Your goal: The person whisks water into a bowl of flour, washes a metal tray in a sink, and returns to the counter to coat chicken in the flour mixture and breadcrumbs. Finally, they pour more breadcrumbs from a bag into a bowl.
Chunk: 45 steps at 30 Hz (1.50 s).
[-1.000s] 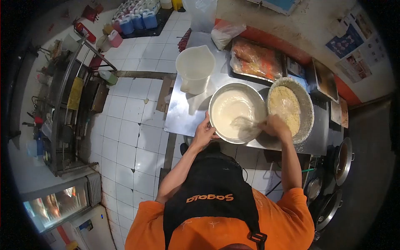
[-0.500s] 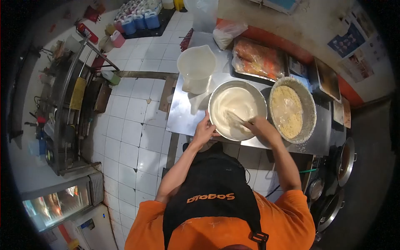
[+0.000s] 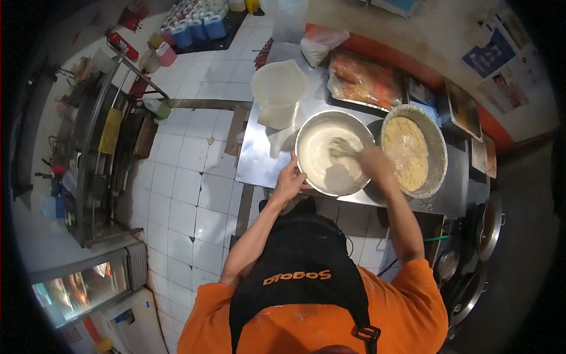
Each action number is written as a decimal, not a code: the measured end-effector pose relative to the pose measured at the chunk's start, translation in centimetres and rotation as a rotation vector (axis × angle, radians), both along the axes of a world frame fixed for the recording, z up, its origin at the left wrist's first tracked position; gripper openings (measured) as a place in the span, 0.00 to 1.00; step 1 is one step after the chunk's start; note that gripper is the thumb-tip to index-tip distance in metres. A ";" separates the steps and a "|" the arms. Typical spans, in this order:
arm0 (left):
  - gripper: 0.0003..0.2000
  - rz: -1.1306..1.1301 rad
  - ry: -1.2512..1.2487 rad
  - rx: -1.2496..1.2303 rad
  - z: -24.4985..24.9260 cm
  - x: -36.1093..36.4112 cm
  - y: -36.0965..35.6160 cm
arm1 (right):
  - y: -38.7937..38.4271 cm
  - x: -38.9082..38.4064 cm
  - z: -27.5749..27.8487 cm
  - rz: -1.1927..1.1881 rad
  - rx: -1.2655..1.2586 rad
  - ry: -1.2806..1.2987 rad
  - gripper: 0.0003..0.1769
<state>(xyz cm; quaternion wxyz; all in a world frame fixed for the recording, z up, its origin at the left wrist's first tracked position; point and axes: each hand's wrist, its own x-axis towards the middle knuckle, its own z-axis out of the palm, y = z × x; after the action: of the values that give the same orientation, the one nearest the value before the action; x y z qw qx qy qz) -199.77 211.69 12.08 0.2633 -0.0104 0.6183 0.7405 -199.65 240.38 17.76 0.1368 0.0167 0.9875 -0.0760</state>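
My left hand (image 3: 290, 179) on the rim of a round silver metal bowl (image 3: 306, 171) of creamy white batter (image 3: 318, 144), my right hand (image 3: 376, 165) gripping a blurred wire whisk (image 3: 342, 147), a translucent white plastic jug (image 3: 277, 88) near the bowl.

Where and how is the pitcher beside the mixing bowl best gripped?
Probably by its handle, coming from the person's side of the table: the handle projects that way from the upright pitcher, while the spout points away, towards the wall.
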 end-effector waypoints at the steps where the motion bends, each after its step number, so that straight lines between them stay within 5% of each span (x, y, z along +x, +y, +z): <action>1: 0.37 -0.004 0.010 0.002 0.3 -0.3 -0.1 | 0.2 0.3 -4.7 0.128 0.006 0.161 0.25; 2: 0.37 -0.018 -0.017 -0.007 0.8 -0.5 -0.4 | -1.9 0.3 0.4 0.073 -0.209 -0.152 0.27; 3: 0.37 -0.027 -0.050 -0.019 1.0 -0.5 -0.7 | -0.9 0.3 2.1 0.082 -0.208 -0.153 0.27; 5: 0.37 -0.007 -0.031 0.001 0.0 0.0 -0.7 | 2.1 0.3 3.8 0.186 -0.112 -0.268 0.28; 6: 0.37 -0.002 -0.009 0.022 -0.2 0.4 -0.6 | 2.4 -0.7 4.9 -0.055 0.068 -0.415 0.28; 10: 0.37 0.002 -0.003 -0.001 0.1 0.1 0.2 | -0.8 0.5 -3.3 0.078 -0.044 0.076 0.25; 11: 0.37 -0.002 -0.032 0.008 0.3 -0.1 -0.2 | -2.3 0.5 0.4 0.035 -0.285 -0.146 0.25; 14: 0.37 0.018 -0.037 0.017 -0.1 0.4 -0.6 | 3.1 -0.1 0.7 0.083 -0.087 -0.346 0.29; 15: 0.37 0.021 0.001 0.020 -0.1 0.6 -0.5 | 0.9 -0.8 6.2 -0.078 0.099 -0.417 0.27; 17: 0.37 -0.005 -0.016 0.006 0.7 0.5 -0.1 | -0.6 -0.6 4.8 -0.087 0.032 -0.115 0.27; 19: 0.37 -0.022 -0.020 -0.003 1.4 0.0 0.0 | -1.4 0.3 -1.9 0.225 0.066 0.102 0.28; 20: 0.37 -0.027 -0.051 -0.019 1.5 -0.4 -0.4 | -1.5 0.3 -1.0 0.127 -0.249 -0.097 0.28; 23: 0.37 -0.008 -0.084 -0.017 1.1 0.3 -1.0 | 4.5 -0.7 -1.6 0.354 0.018 -0.221 0.28; 24: 0.36 -0.007 -0.058 0.006 1.0 0.4 -0.8 | 1.2 -1.5 6.1 -0.005 0.057 -0.380 0.28; 25: 0.36 -0.016 -0.054 0.005 1.0 0.2 -0.6 | 0.1 -1.6 5.1 -0.013 0.055 -0.376 0.28; 27: 0.38 -0.003 -0.026 0.071 1.0 0.0 -0.1 | -1.2 -1.0 0.8 0.049 0.026 0.028 0.28; 28: 0.38 -0.004 -0.014 0.073 1.2 -0.6 -0.2 | -1.8 -0.5 -0.9 0.153 -0.050 0.027 0.26; 29: 0.38 -0.029 -0.047 -0.008 1.4 -0.8 -0.7 | -2.2 -0.4 0.5 0.105 -0.195 -0.147 0.27; 32: 0.38 -0.034 -0.061 -0.044 1.1 -0.3 -1.0 | 0.6 -2.2 4.6 0.194 0.072 -0.410 0.30; 33: 0.38 -0.031 -0.028 0.005 1.0 -0.2 -0.7 | 1.3 -2.3 6.6 -0.003 0.118 -0.387 0.25; 36: 0.38 -0.018 -0.038 0.039 0.7 -0.2 0.0 | -0.4 -1.8 -0.2 0.119 0.001 0.042 0.22; 39: 0.39 -0.017 -0.048 0.017 0.6 -0.7 -0.8 | -0.8 -0.1 1.8 0.181 -0.219 -0.224 0.26; 43: 0.38 -0.040 -0.031 0.033 0.4 -0.8 -0.3 | 1.4 -1.9 4.3 0.022 0.080 -0.375 0.27; 45: 0.36 -0.010 -0.054 0.032 -0.1 -0.6 0.2 | 0.8 -1.3 -1.6 0.051 -0.009 0.069 0.25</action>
<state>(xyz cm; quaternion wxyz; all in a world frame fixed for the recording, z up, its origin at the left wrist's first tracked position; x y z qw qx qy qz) -200.39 211.91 11.96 0.2836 -0.0232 0.5990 0.7485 -200.93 241.18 16.21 0.1046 -0.0116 0.9914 -0.0773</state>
